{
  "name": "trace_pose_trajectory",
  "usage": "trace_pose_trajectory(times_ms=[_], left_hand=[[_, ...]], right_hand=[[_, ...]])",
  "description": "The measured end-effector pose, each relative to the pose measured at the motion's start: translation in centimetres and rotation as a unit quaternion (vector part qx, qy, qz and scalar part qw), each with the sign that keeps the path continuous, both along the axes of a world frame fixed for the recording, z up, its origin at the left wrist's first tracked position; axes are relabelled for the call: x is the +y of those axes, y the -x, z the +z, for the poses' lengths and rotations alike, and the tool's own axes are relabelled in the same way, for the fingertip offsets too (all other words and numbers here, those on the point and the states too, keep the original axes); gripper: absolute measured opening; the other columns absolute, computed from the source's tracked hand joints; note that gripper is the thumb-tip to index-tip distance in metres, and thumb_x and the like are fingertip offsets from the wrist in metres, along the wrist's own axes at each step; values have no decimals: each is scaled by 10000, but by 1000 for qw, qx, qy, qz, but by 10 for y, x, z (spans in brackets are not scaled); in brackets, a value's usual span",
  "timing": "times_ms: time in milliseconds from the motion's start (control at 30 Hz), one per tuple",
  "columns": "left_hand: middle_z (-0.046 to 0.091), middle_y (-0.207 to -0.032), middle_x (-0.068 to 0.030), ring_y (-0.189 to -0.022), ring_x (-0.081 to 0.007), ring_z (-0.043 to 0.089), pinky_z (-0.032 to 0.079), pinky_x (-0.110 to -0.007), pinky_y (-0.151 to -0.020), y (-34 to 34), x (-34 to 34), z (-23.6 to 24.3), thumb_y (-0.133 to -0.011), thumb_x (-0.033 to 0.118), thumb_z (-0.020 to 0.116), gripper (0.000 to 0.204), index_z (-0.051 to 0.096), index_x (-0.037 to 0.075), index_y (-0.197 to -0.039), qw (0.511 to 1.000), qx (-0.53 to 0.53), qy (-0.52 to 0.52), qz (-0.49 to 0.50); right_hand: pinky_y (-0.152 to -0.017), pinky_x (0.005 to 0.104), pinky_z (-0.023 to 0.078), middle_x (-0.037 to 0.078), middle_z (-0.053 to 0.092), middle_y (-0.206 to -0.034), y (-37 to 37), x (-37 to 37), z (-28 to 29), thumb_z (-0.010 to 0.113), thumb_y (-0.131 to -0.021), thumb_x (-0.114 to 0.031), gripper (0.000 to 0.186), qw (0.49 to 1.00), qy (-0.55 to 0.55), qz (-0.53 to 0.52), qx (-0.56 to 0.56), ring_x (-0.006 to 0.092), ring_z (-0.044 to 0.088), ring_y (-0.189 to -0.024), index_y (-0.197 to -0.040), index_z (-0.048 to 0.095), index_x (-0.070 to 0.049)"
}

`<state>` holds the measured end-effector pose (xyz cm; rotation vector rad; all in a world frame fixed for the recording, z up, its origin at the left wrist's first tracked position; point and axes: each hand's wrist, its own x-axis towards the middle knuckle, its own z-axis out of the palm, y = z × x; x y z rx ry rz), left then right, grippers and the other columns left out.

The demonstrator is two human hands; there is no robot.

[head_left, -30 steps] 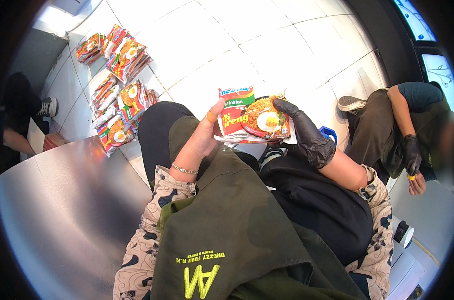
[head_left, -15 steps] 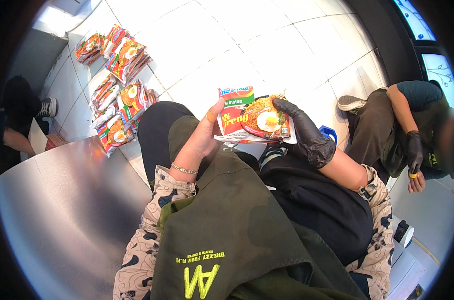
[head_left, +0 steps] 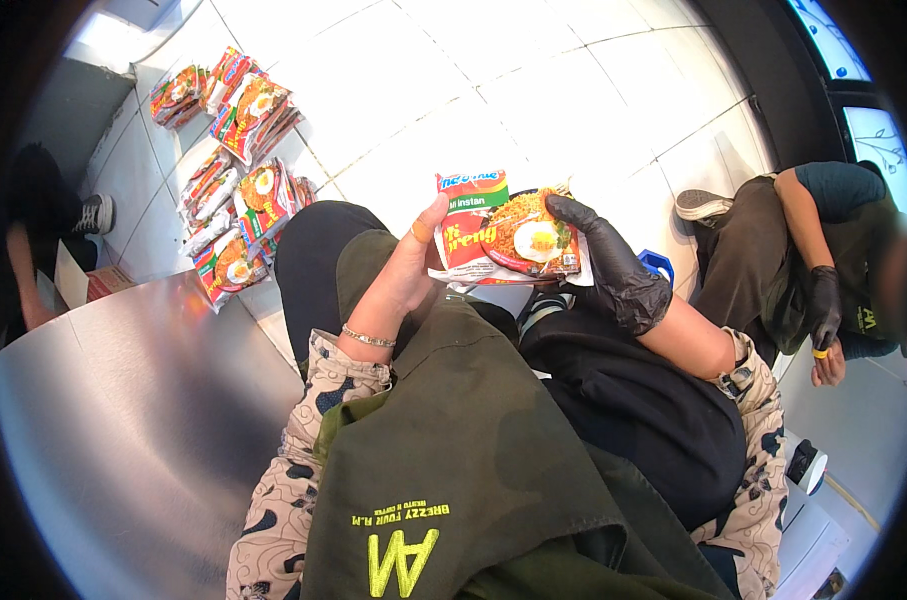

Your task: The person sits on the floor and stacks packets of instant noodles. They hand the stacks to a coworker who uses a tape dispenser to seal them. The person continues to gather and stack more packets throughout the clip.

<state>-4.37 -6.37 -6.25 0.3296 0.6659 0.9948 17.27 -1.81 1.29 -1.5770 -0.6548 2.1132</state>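
Above my lap I hold a packet of instant noodles [head_left: 508,235] level, its printed front with a fried egg picture facing up. My left hand [head_left: 413,255], bare with a yellowish band on a finger, grips the left end, thumb on top. At the right end my right hand [head_left: 608,265], in a black glove, closes with its thumb on the packet's upper corner. The fingers of both hands are mostly hidden beneath. Whether more packets lie under this one I cannot tell.
Several noodle packets [head_left: 253,200] lie in piles on the white tiled floor [head_left: 423,110], front left. A shiny metal surface [head_left: 143,420] curves at the left, with an open cardboard box [head_left: 98,280] behind it. One person [head_left: 833,240] sits at right; another person's arm [head_left: 23,270] shows far left.
My hands and the noodle packet stay almost still. At far left, the other person's arm has shifted by the box. The right-hand person's hands have moved slightly.
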Motion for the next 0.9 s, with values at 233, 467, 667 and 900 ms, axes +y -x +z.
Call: trace_pose_trajectory(times_ms=[233,467,667,900], left_hand=[[575,-1323,-179,-1154,-235,629,548,-376,-961,0,-1,-6,-959,588,504,751,416,-12,-1401,1000,6,0,-2],[570,-1332,-178,-1169,-235,619,542,-378,-970,0,-1,-6,-960,585,504,754,409,-13,-1410,1000,4,-3,-2],[570,-1334,-176,-1180,-230,612,537,-377,-978,-1,0,-3,-962,581,505,749,410,-12,-1410,1000,-4,-6,-3],[569,-1335,-177,-1183,-230,611,535,-376,-982,0,-1,-2,-963,579,502,743,412,-9,-1408,1000,3,0,-5]], right_hand=[[-523,284,543,85,709,-920,0,0,0,600,-942,-442,465,1000,-8,2,6,143,682,-661,-1177,594,-40],[-524,283,543,89,709,-922,2,0,6,593,-945,-445,472,1000,-5,9,0,146,683,-664,-1180,593,-35],[-525,280,541,92,711,-930,2,0,3,591,-949,-440,466,1000,-3,1,-7,148,686,-669,-1174,595,-31],[-507,269,556,97,709,-942,0,1,-2,599,-949,-415,456,1000,7,-4,10,144,696,-659,-1194,579,-31]])
